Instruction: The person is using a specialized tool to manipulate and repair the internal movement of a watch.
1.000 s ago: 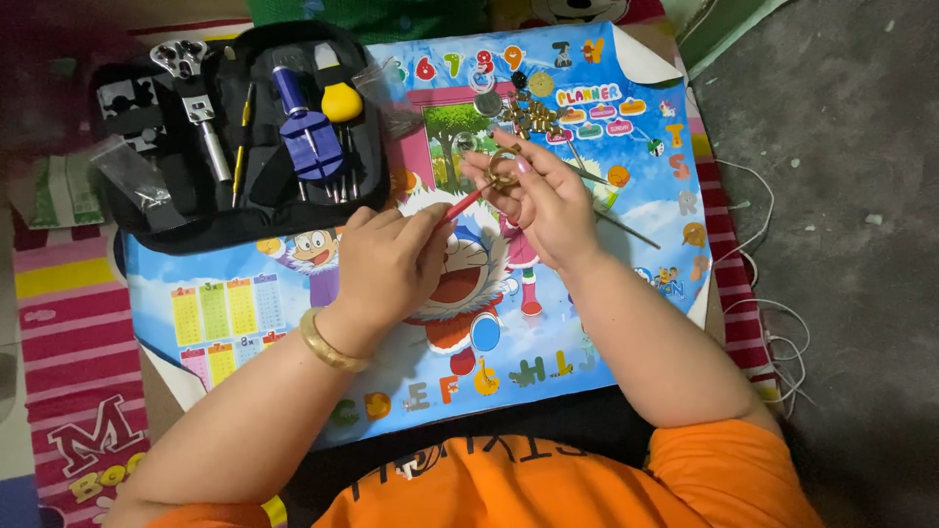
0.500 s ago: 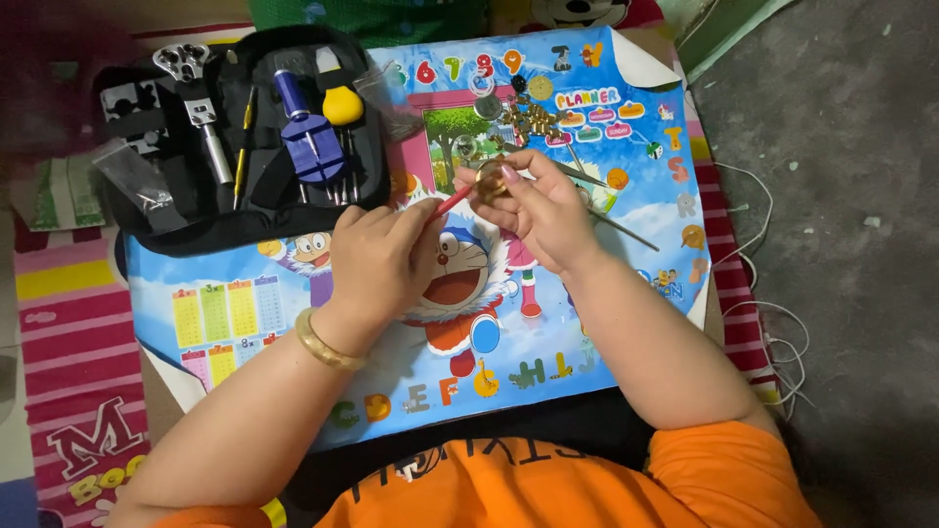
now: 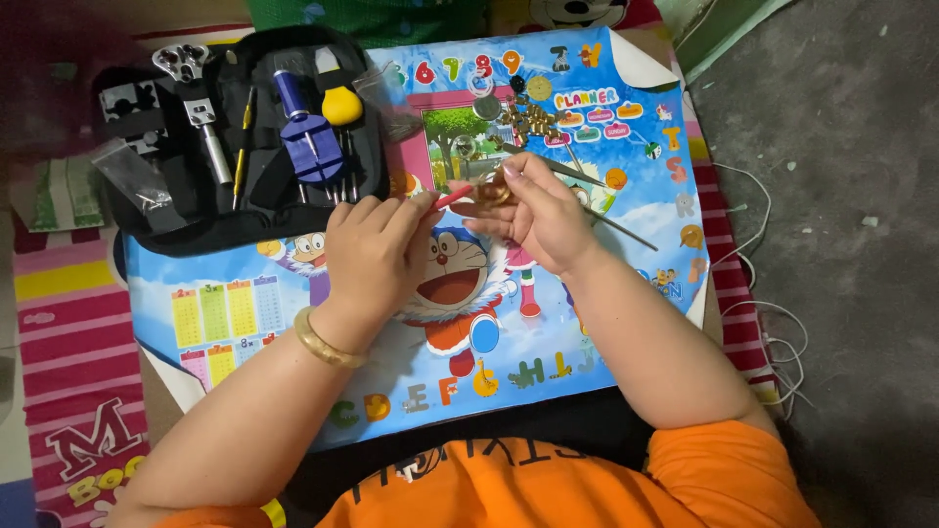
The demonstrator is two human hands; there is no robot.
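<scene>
At frame centre, the left hand pinches a thin red tool. The right hand grips a small gold watch piece over the cartoon poster.

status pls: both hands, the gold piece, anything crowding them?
Left hand pinching red-handled tool, tip at small gold watch piece. Right hand gripping that piece. Loose gold parts and thin metal rod close by.

Glossy paper poster; shiny metal bangle.
</scene>
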